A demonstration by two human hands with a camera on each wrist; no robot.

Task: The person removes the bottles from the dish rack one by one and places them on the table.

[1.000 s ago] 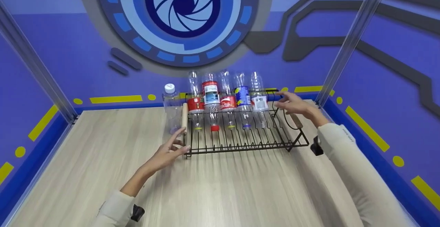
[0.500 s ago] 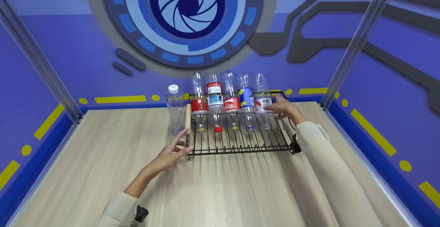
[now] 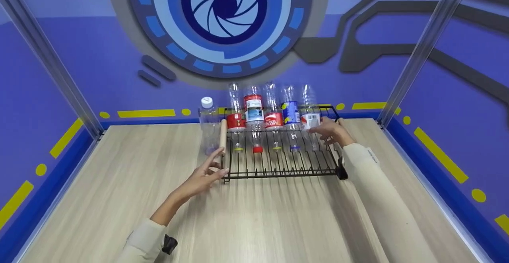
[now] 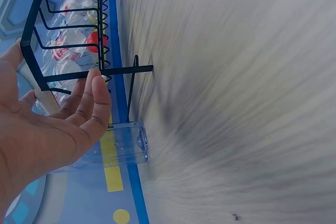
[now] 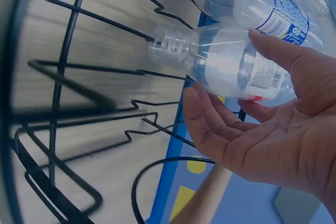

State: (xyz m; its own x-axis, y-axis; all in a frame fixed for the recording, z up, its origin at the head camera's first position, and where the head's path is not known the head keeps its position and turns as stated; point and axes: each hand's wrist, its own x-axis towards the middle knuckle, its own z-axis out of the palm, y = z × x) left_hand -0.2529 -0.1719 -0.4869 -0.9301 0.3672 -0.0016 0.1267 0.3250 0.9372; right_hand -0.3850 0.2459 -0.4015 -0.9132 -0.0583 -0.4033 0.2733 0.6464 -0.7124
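Observation:
A black wire dish rack (image 3: 284,172) with wooden handles stands on the table. My left hand (image 3: 203,177) holds its left end, thumb and fingers about the end frame; in the left wrist view the fingertips (image 4: 100,80) meet a black bar. In the rack, several clear plastic bottles stand in a row, necks down. At the row's right end is a plastic bottle (image 3: 310,120) with a white and red label. My right hand (image 3: 332,131) grips that bottle, thumb on one side and fingers on the other in the right wrist view, where its neck (image 5: 170,48) shows no cap.
Left of the rack stands a clear bottle (image 3: 208,123) with a white cap on top. Inside the rack, a red-capped bottle (image 3: 256,135) and a blue-labelled bottle (image 3: 291,112) are among the row. A blue wall (image 3: 159,92) borders the table's back edge.
My right hand has moved left from the rack's right handle onto the rightmost bottle. The left hand keeps its place at the rack's left end. The head view has shifted slightly.

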